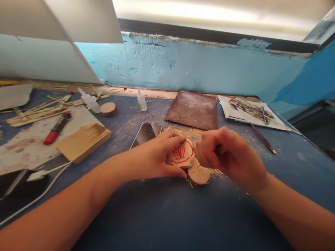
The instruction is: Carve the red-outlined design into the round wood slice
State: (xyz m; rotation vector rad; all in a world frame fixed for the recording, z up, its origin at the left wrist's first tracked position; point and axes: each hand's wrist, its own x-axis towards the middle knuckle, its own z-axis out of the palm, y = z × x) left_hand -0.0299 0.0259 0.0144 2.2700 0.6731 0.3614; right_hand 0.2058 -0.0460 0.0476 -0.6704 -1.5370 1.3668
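Note:
My left hand grips a round wood slice by its left edge, thumb at the near side and fingers at the far side. Red lines on its face make a leaf-like figure inside a curved border. A second, plain wood slice lies just below it on the table, partly covered by the first. My right hand is closed beside the marked slice, its curled fingers close to the right edge. Whatever it may hold is hidden by the fingers. Wood shavings are scattered around both slices.
Behind my left hand lies a phone; a brown sheet is farther back. To the left are a wooden block, a red-and-black cutter, thin sticks and small bottles. A pencil lies right.

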